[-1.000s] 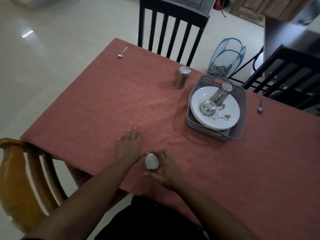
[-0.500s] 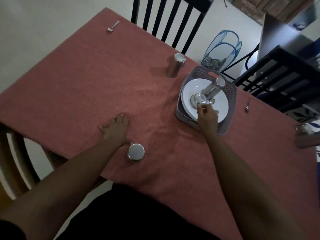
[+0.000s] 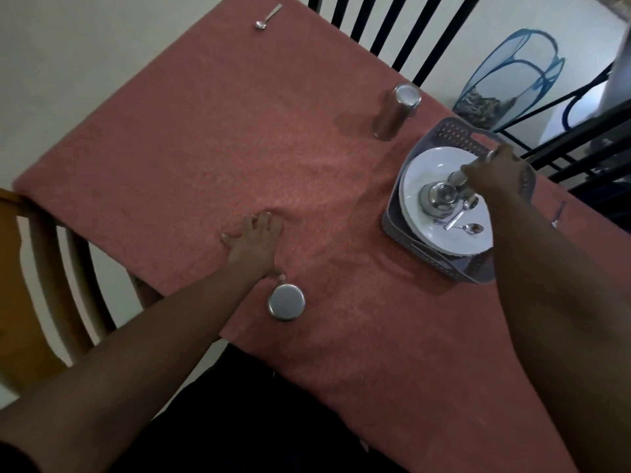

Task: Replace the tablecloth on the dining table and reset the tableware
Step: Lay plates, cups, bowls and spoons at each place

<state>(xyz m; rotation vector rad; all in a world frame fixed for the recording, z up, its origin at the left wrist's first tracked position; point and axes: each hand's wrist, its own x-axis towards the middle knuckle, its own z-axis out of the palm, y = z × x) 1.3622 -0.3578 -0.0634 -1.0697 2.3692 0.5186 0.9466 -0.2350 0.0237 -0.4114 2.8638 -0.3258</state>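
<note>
you're looking down at a pale glossy tiled floor, a black slatted wooden chair at the far side, a yellow-brown wooden chair at left, and a blue mesh pop-up basket.

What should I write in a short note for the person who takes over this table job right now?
Left hand: flat on the red tablecloth, fingers spread, holding nothing.
Right hand: reaching into the grey basket, gripping the steel cup that stands on the white plates.
Set out already: one cup near the left hand, one cup by the black chair, a spoon at the far corner, another spoon to the right of the basket.
Left in the basket: plates, a small steel bowl, spoons. These are not yet placed.
</note>
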